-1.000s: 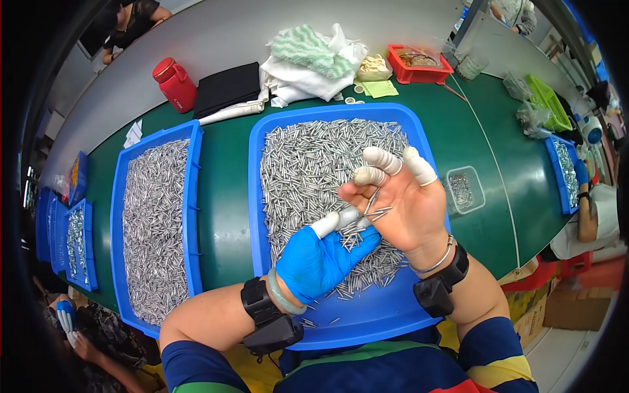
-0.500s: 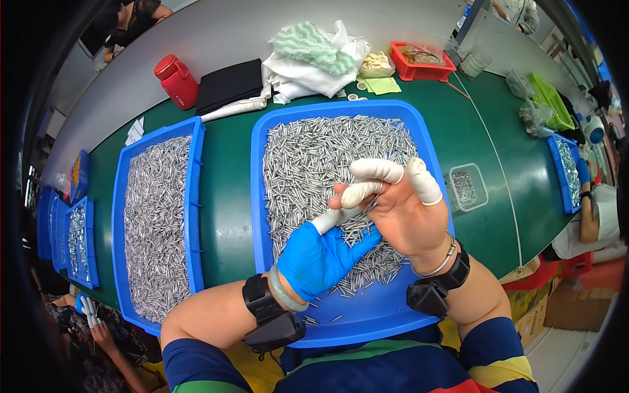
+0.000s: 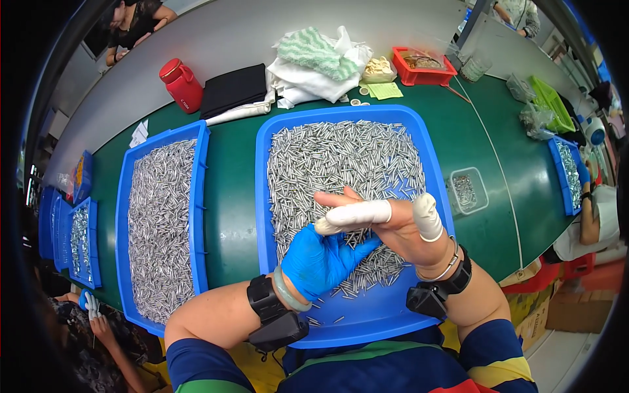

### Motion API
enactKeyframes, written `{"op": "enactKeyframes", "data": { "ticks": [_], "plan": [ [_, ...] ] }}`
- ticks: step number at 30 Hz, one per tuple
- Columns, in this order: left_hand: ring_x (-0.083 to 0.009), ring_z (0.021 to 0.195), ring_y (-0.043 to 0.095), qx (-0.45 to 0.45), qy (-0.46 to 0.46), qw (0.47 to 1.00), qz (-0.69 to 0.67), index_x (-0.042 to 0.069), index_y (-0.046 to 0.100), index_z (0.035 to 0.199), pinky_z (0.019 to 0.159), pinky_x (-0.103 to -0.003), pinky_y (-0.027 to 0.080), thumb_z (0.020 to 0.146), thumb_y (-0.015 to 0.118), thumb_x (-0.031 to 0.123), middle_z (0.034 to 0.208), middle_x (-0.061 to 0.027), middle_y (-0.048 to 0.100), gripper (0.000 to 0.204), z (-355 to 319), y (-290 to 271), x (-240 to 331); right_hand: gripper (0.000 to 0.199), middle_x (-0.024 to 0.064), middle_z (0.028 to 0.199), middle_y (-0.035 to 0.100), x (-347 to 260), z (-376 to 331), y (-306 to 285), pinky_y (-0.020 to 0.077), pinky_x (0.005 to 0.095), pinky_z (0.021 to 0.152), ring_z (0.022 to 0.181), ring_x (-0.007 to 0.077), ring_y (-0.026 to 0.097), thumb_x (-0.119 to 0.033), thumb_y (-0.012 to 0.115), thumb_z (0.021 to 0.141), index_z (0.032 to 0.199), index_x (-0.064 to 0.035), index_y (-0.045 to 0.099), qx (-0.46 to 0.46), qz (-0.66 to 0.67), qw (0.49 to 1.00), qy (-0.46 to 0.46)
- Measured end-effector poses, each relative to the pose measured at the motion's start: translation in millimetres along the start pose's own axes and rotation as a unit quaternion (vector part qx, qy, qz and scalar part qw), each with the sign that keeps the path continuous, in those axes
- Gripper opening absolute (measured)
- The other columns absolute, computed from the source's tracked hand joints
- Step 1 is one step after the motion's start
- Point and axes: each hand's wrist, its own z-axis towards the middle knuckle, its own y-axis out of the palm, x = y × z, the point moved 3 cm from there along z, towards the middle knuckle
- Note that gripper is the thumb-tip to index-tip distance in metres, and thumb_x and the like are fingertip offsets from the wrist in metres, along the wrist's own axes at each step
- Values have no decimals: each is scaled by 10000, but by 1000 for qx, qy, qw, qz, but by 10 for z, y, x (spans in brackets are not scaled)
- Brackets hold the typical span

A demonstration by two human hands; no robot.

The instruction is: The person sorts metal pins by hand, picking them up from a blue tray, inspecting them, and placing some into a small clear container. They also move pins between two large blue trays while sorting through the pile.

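My left hand [image 3: 313,264], in a blue glove, is cupped palm up over the middle tray, with a small heap of metal pins [image 3: 356,237] in it. Above it reaches my right hand [image 3: 400,232], bare but for white finger cots, its fingers stretched toward the left hand and its thumb standing apart. The right fingers cover part of the left palm and fingertips. Beneath both hands, a blue tray [image 3: 367,322] holds a thick layer of loose silvery pins [image 3: 341,154]; its near end shows bare blue plastic with a few stray pins.
Another blue tray [image 3: 202,196] of pins stands left. A small clear tub [image 3: 483,191] with pins sits right. Along the back are a red flask [image 3: 181,86], black cloth [image 3: 232,90], white and green cloths [image 3: 314,59] and a red basket [image 3: 426,75]. Other people work at both sides.
My right fingers have come down and straightened over the left palm, hiding more of it. The view has shifted slightly.
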Motion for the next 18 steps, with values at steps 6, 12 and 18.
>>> {"op": "enactKeyframes", "data": {
  "ticks": [6, 12, 18],
  "plan": [
    [-308, 1166, 406, 76, -12, 997, 30, -68, 374, 1213, 1004, -448, 339, 917, 356, 198, 1229, -192, 422, 398, 28, 82, 3, 605, 176, 1107, 535, -43, -23, -278, 351, 376, 910, 994, 270, 518, -471, 427, 837, 1180, 25, 472, 169, -40, 985, 14],
    [-375, 1201, 346, 48, -28, 998, 17, -96, 315, 1243, 1028, -466, 287, 905, 371, 255, 1268, -299, 335, 491, -3, 156, 7, 490, 170, 999, 547, 115, -121, -663, 441, 357, 795, 937, 259, 532, -166, 639, 745, 1185, -19, 478, 268, -436, 815, 273],
    [-359, 1213, 342, 12, 12, 1000, 11, -60, 323, 1260, 1035, -448, 279, 906, 374, 267, 1294, -258, 338, 484, -37, 245, 125, 539, 188, 979, 520, 239, -111, -497, 435, 362, 791, 868, 318, 517, -269, 682, 695, 1148, -36, 506, 172, -590, 770, 174]
  ]
}}
